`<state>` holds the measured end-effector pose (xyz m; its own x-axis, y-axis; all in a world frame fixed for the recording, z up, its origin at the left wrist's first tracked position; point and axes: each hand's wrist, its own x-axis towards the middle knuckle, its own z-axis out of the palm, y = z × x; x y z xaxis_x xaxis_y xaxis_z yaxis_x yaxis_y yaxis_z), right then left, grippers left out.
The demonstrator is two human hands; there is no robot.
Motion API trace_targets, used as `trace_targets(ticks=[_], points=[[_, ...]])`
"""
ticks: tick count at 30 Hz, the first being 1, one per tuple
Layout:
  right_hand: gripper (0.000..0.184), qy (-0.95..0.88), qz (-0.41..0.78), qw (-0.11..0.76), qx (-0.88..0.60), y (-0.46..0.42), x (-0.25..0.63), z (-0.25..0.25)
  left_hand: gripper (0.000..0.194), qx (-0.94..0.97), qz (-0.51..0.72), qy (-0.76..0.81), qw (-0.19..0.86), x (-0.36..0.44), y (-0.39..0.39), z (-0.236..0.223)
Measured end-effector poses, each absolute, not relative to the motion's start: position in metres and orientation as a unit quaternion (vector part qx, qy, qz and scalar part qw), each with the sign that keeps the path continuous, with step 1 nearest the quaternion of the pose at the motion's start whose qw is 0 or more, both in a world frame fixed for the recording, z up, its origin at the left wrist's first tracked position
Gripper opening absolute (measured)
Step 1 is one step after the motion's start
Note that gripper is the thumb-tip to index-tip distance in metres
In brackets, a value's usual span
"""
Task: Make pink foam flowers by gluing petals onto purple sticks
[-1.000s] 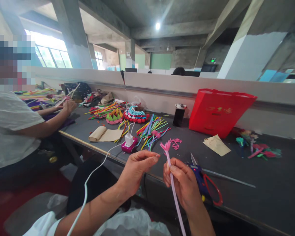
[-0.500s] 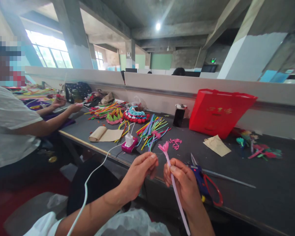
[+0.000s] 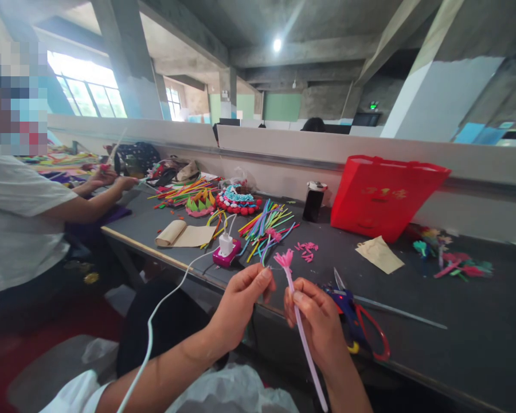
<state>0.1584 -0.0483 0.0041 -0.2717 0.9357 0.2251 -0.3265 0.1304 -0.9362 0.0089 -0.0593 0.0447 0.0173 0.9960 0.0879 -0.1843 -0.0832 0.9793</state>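
Between the thumb and fingers of my right hand [image 3: 316, 321] is a pink chenille-stem flower [image 3: 284, 261] on a long pale pink stem [image 3: 306, 350]. The stem slants down past my palm toward my lap. My left hand [image 3: 241, 310] is closed in a pinch just left of the blossom. A very thin strand, wire or thread, seems to run from its fingertips to the flower's base. Scissors [image 3: 363, 324] with red and blue handles lie beside my right hand. Short pink pieces [image 3: 307, 250] lie behind the flower.
On the dark table are a bundle of colored chenille stems [image 3: 266, 223], a purple power block [image 3: 227, 254] with a white charger, brown paper [image 3: 187, 234], a red bag [image 3: 384, 198] and a bottle [image 3: 313, 202]. A white cable [image 3: 163, 307] crosses my left arm. A co-worker [image 3: 21, 218] sits at left.
My right hand and the flower have shifted slightly left. My left hand stays nearly in place. The co-worker at left has leaned and moved their hands.
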Motion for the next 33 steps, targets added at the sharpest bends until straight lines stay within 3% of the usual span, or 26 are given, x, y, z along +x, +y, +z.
trace_targets(ticks=[19, 33], points=[[0.025, -0.548, 0.57, 0.519, -0.324, -0.048, 0.161, -0.001, 0.015, 0.439, 0.554, 0.404, 0.581, 0.007, -0.058, 0.044], [0.026, -0.631, 0.442, 0.507, -0.387, -0.038, 0.141, -0.001, 0.018, 0.434, 0.547, 0.382, 0.605, -0.004, -0.051, 0.027]])
